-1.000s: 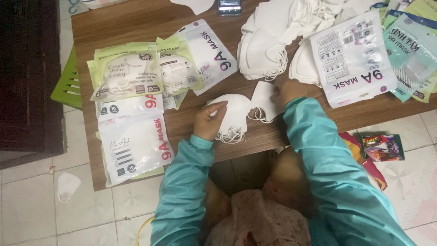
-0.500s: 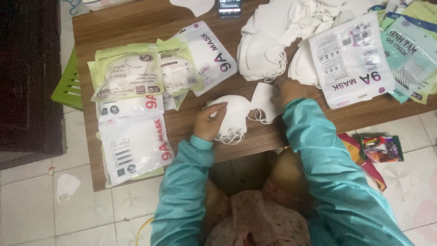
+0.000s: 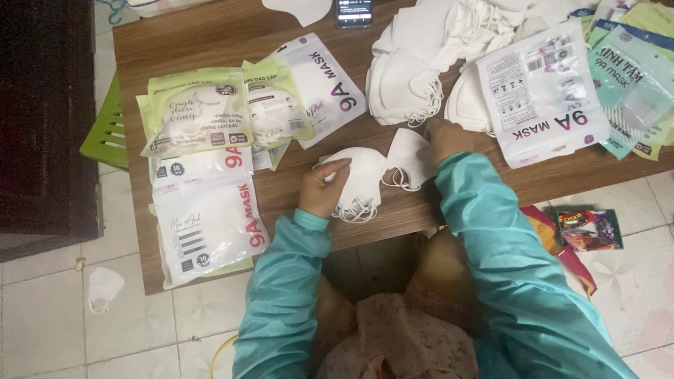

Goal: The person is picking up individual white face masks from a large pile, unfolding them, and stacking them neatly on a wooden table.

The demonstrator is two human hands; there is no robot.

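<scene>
My left hand [image 3: 323, 188] grips a small stack of folded white face masks [image 3: 361, 179] with dangling ear loops, at the near edge of the wooden table [image 3: 210, 31]. My right hand [image 3: 446, 138] rests on a single white mask [image 3: 408, 156] that lies just right of the stack, fingers curled over its upper edge. Both arms wear teal sleeves. A big pile of loose white masks [image 3: 421, 77] lies just beyond my right hand.
Packed mask bags lie at the left: green ones [image 3: 200, 116] and white ones [image 3: 207, 217]. More white and teal bags [image 3: 544, 91] sit at the right. A phone [image 3: 353, 10] lies at the far edge. A mask [image 3: 104, 286] and a snack packet [image 3: 588, 230] lie on the tiled floor.
</scene>
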